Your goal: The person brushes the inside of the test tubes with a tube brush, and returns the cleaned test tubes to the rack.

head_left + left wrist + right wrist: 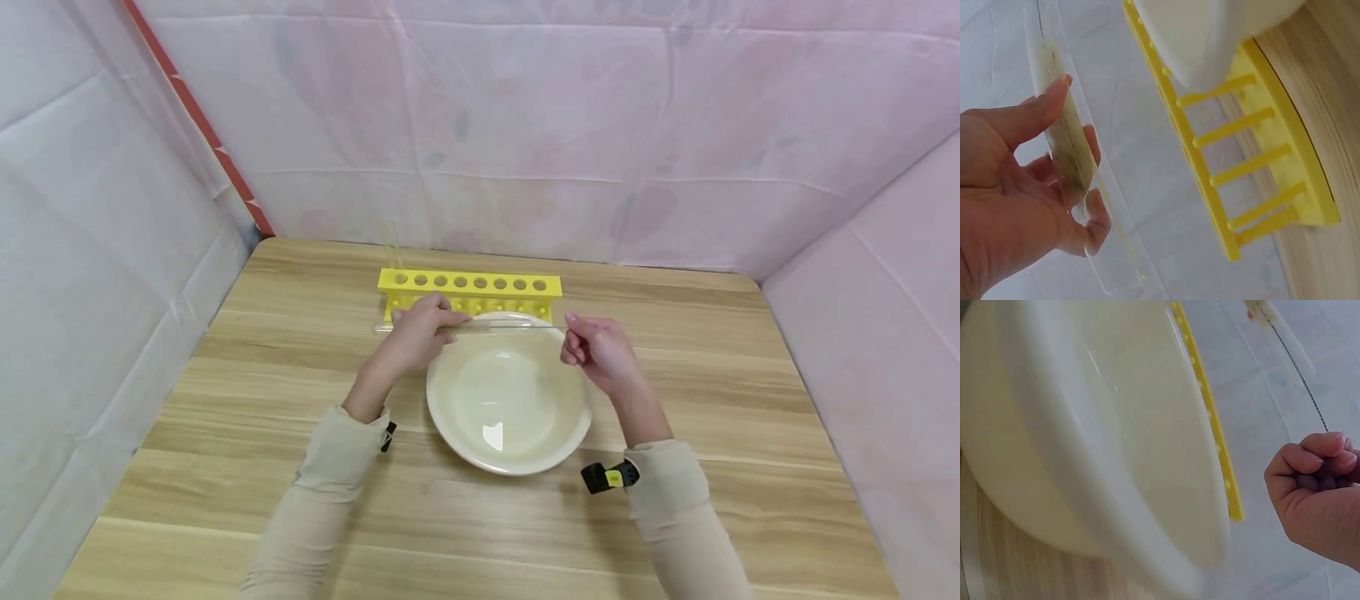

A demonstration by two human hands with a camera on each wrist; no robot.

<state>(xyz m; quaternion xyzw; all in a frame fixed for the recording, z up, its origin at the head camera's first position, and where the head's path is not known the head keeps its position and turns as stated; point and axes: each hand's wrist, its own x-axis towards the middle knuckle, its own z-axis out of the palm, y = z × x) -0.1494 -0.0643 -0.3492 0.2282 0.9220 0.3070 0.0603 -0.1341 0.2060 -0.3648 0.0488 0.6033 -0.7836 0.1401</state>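
Note:
My left hand (418, 335) grips a clear glass test tube (1119, 269), thumb on one side and fingers on the other. Inside the tube lie the pale bristles of a test tube brush (1071, 140). The brush's twisted wire handle (1300, 376) comes out of the tube's mouth toward my right hand (603, 354), whose curled fingers pinch its end. Tube and brush are held level, over the far rim of a cream basin (510, 468). A yellow test tube rack (480, 287) stands just behind the basin.
Thin clear glassware (392, 243) sticks up from the leftmost hole of the rack. Basin and rack stand on a wood-grain table (225, 467). Pale cloth walls (525, 125) enclose its back and sides.

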